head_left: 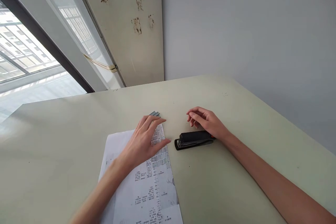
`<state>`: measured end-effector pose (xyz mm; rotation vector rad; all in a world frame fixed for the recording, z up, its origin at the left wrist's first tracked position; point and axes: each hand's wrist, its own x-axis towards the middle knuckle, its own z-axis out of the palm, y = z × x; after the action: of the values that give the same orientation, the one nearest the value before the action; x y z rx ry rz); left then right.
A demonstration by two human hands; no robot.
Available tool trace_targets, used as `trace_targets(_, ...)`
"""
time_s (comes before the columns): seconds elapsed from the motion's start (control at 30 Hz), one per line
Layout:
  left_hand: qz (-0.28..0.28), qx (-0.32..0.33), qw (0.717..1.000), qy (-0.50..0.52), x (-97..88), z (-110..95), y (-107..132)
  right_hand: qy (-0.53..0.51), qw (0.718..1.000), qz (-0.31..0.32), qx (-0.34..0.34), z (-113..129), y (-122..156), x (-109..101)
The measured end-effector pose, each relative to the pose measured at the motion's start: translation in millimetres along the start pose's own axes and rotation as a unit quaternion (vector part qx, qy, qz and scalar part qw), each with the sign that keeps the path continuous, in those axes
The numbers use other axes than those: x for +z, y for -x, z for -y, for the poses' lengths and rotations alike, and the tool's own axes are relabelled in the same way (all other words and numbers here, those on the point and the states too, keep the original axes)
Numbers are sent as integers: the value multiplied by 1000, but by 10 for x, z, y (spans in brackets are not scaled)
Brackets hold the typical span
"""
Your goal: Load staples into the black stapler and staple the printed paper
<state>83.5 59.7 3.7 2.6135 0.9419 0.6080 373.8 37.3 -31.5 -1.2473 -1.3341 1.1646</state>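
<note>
My left hand (145,138) hovers over or rests lightly on the upper part of some printed paper sheets (147,196); contact is not clear. Its fingers are spread, with nothing between them. Just beyond its fingertips lies a small grey strip of staples (155,113), partly hidden by the hand. To the right of the paper a black stapler (195,139) lies on the table, its front end toward the left hand. Behind the stapler is my right hand (203,119), fingers loosely bent and apart, holding nothing visible. Its wrist passes close over the stapler's rear end.
The pale table (236,178) extends to a grey wall (249,24) on the right. Beyond its far edge stands a cream panel (133,42) with brown worn patches. A window (28,45) is at the left.
</note>
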Motion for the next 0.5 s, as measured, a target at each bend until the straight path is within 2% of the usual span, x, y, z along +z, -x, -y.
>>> trace_targets(0.13, 33, 0, 999, -7, -47, 149, 71, 12, 1000, -1, 9, 13, 46, -5)
trace_targets(0.27, 53, 0, 999, -10, -147, 180, 83, 14, 1000, -6, 13, 1, 64, -10)
trace_targets(0.37, 44, 20, 999, 4, -155, 82, 66, 10, 1000, -11, 15, -17, 62, 1)
trace_targets(0.5, 28, 37, 999, 14, -28, -163, 0, 8, 1000, -22, 10, -25, 64, 24)
